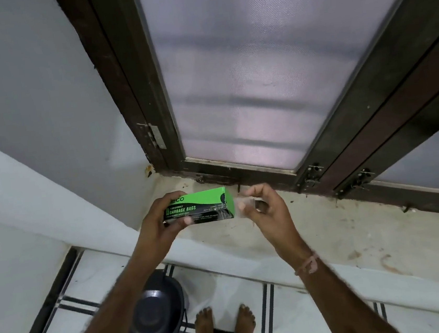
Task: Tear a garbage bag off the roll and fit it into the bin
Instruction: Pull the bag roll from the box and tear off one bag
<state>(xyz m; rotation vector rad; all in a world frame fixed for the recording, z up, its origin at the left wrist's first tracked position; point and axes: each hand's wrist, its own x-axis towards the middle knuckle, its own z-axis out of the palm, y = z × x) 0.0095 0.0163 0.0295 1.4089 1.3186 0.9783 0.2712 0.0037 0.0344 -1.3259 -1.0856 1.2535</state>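
A screened window in a dark frame fills the upper view, and a stained stone sill runs below it. On the tiled floor stands the black bin, beside the person's bare feet and directly below the left forearm. Its inside looks bare and dark, so no liner appears to be fitted yet.

The step in hand is judged to be the very first: opening the green and black box of garbage bags to reach the roll. No roll or loose bag shows outside the box. The box is held in the air above the near edge of the sill, lying on its side with its printed face toward the camera.

The left hand wraps the box's left end, fingers over the top and thumb pressed along the lower front, a firm closing grip. The right hand sits just beside the box's right end, fingers curled and thumb brought toward them; it seems to pinch something pale and filmy there, perhaps a flap or wrapper, but blur makes this uncertain. Both forearms reach forward and up from the body, and a thread band circles the right wrist.

The next move calls for opening that end and drawing the roll out while the left hand steadies the box.
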